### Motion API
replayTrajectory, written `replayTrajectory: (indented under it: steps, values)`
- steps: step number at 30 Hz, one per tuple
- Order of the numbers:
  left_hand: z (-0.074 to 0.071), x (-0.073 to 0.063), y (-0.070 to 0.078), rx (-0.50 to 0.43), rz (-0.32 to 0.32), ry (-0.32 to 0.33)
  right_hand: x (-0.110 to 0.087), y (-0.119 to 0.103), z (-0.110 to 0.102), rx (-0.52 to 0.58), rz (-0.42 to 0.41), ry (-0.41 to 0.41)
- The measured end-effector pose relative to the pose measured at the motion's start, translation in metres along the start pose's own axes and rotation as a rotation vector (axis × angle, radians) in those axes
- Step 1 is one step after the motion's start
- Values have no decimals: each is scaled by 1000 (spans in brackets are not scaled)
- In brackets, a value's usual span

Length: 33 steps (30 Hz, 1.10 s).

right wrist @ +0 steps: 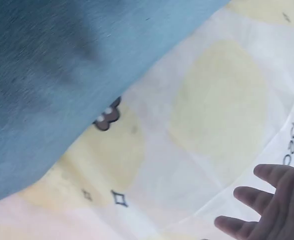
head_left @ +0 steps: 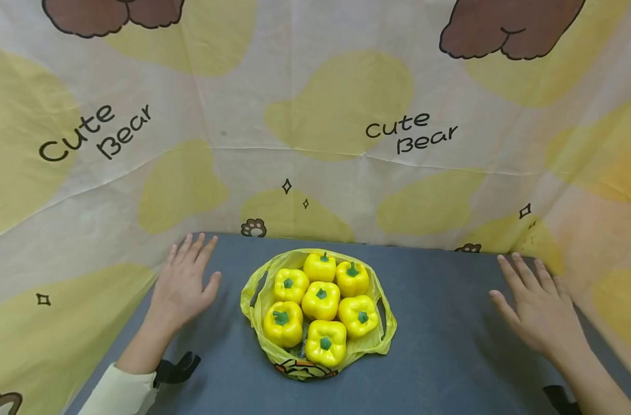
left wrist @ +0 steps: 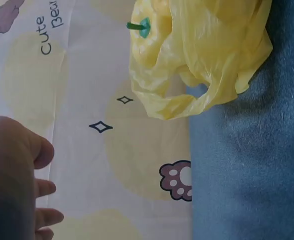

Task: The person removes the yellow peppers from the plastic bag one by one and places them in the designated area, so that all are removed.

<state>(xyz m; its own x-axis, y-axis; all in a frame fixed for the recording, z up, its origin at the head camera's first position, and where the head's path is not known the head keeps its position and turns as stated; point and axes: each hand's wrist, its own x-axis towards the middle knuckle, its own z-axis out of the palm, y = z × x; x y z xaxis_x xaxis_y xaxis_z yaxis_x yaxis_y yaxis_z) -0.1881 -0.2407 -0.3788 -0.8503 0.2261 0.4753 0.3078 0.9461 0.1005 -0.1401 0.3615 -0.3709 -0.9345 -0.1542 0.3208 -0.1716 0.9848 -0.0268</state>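
A yellow plastic bag lies spread open on the table, with several yellow bell peppers with green stems inside it. To the left of the bag, my left hand is held with fingers straight and holds nothing. Far to the right, my right hand also has its fingers extended and spread, with nothing in it. The left wrist view shows the bag's handle and one pepper at its mouth. Only cloth and table appear near the fingers in the right wrist view.
The blue-grey table carries the bag near its middle. Behind it and along both sides hangs a printed cloth with yellow patches and lettering. Dark straps show at both wrists.
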Motion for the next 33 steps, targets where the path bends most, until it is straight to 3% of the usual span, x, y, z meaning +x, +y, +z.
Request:
replayTrajectory:
  steps: [10,17,25,33]
  values:
    - [5,-11,6,-218,-35,24,5,-37,-14,103,-69,111]
    - [12,-20,14,-364,-94,-11,5,-67,-18,281,-98,120]
    - [21,-26,27,-594,-150,-123,11,-98,-2,480,-151,149]
    - [32,-31,38,-718,-189,-177,12,-126,18,718,-178,62]
